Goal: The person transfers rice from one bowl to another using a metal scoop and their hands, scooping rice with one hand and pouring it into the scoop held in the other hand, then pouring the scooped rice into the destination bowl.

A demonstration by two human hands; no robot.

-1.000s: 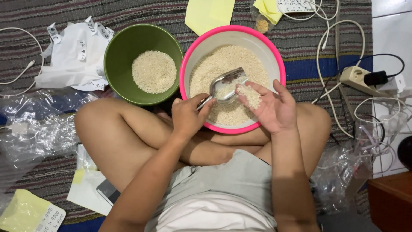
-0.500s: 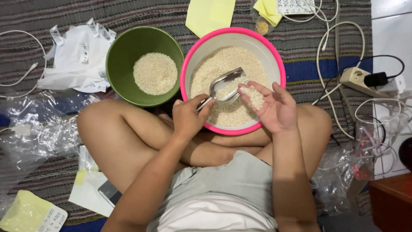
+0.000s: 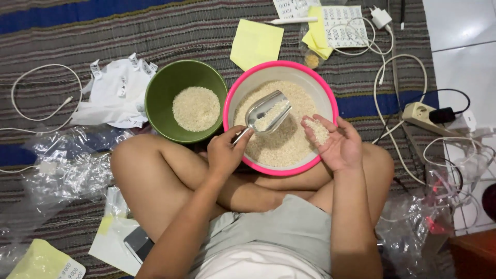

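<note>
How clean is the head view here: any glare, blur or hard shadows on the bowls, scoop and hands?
Head view: light is soft and even, shadows faint. The shiny metal scoop in the left hand shows bright reflections; crumpled clear plastic wrap glints. The grains in the pink-rimmed round plastic bowl, the green round bowl and the cupped right hand look sharp, without motion blur. Frame edges look slightly softer.

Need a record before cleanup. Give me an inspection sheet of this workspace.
Surface: striped rug, tiled floor at right.
Job's things: pink bowl of rice; green bowl with less rice; metal scoop holding rice.
Clutter: yellow notes, white bag, clear plastic.
Hands: left hand grips scoop handle; right hand cups rice.
Cables: white cables, power strip.
Surroundings: wooden furniture corner.
</note>
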